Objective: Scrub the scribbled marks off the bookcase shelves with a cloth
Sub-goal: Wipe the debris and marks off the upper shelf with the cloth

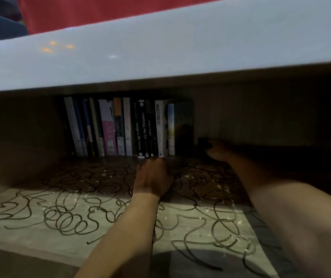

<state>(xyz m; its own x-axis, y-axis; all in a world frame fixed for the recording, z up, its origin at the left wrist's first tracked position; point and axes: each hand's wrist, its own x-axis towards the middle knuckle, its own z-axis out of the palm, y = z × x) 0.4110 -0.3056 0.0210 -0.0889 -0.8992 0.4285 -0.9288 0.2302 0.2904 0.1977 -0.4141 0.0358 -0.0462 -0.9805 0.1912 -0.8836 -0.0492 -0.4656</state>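
The shelf board [40,213] is pale wood covered in looping black scribbled marks [68,221] and pale crumbs. My left hand [150,177] rests on the shelf middle, just in front of the books' lower edges. Its fingers point away from me and are hidden behind the knuckles. My right hand [218,152] reaches deep into the dim back right, beside the last book. It holds a small dark lump that looks like a cloth [204,143] against the back corner. Shadow hides the grip itself.
A row of upright books [128,127] stands at the back of the shelf, left of my right hand. The pale grey board above [160,57] overhangs the opening. The side walls [10,137] close it in, and scribbles reach the front edge.
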